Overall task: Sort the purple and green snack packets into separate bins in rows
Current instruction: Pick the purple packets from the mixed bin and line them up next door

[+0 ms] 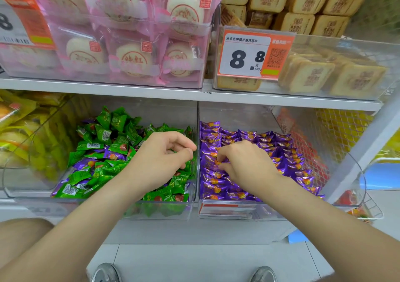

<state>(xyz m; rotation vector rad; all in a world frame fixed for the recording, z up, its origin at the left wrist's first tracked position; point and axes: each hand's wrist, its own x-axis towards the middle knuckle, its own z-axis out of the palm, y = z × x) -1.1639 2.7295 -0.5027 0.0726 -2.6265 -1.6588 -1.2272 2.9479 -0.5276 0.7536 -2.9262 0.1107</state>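
Right hand fingers pinch purple packet in row: rough push may topple neighbours. Left hand fingers curled over green packets, grasp unclear; buried purple strays may be missed.

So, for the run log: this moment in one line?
left hand curled over left bin, grip unclear | right hand pinches purple packet in right bin | purple strays among green packets

I get a single view, the wide-angle head camera, looking forward and steeply down from close range, with the upper shelf across the top of the frame, the two clear bins at centre, and floor and shoes along the bottom.
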